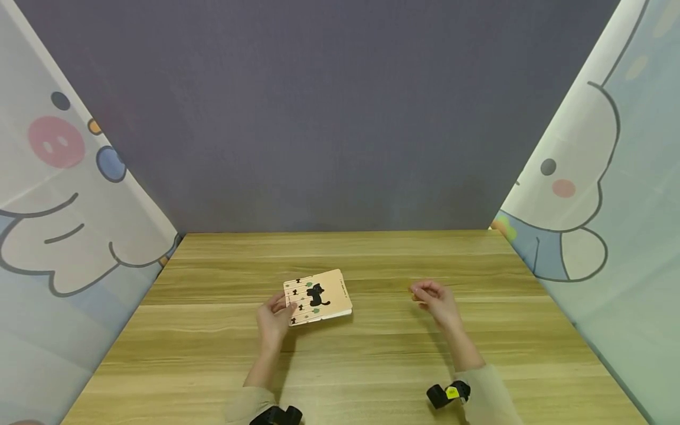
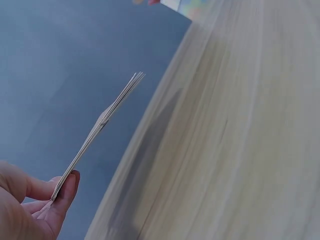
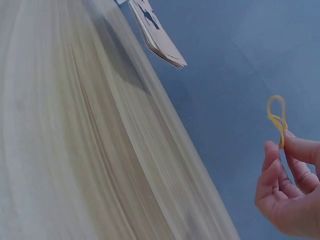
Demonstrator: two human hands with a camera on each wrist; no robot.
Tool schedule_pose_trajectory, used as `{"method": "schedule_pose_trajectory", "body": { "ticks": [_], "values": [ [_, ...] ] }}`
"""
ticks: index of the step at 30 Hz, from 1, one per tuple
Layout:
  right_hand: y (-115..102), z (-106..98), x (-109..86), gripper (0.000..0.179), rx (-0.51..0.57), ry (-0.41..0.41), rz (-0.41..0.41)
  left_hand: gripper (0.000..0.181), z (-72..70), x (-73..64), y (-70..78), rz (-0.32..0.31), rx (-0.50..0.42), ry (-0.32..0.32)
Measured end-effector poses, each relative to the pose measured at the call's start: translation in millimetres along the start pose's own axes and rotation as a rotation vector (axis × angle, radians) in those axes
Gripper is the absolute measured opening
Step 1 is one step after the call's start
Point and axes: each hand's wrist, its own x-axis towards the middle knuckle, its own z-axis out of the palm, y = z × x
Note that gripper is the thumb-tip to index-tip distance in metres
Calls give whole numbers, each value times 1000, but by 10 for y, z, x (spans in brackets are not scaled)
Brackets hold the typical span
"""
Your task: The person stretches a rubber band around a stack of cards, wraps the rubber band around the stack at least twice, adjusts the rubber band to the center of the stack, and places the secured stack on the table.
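In the head view my left hand (image 1: 273, 320) pinches the near left edge of a cream booklet (image 1: 334, 289) with a black cat and small bows on its cover. It is held tilted above the table. The left wrist view shows the booklet (image 2: 95, 131) edge-on, its thin layers fanning slightly at the far end; whether it is one or several booklets I cannot tell. To the right, apart from it, my right hand (image 1: 438, 303) pinches a yellow rubber band (image 3: 276, 107) between thumb and fingers, its looped end sticking up.
A wood-grain table (image 1: 372, 366) lies under both hands. Behind it rises a dark grey panel (image 1: 340, 118). Cartoon-printed curtains (image 1: 611, 295) flank the table on both sides. A black wrist camera (image 1: 448, 394) sits on each forearm.
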Motion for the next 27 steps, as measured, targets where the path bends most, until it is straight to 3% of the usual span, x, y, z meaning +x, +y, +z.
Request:
{"method": "schedule_pose_trajectory", "body": {
  "ticks": [7,10,14,17,21,23,27],
  "values": [
    [440,-125,188,46,222,-42,-49,37,79,-158,38,38,-64,-25],
    [396,-117,159,54,273,-74,-57,37,104,-203,48,32,-76,-35],
    [7,18,-19,44,225,-32,4,39,126,-244,59,34,-83,-40],
    [79,-11,21,29,263,-18,19,39,136,-273,66,49,-104,-46],
    [476,-149,200,27,348,-4,13,39,152,-302,62,57,-117,-46],
    [479,-139,202,32,317,48,52,38,163,-308,57,53,-115,-41],
    [457,-137,180,30,238,41,47,37,180,-316,50,51,-120,-43]
  ]
}}
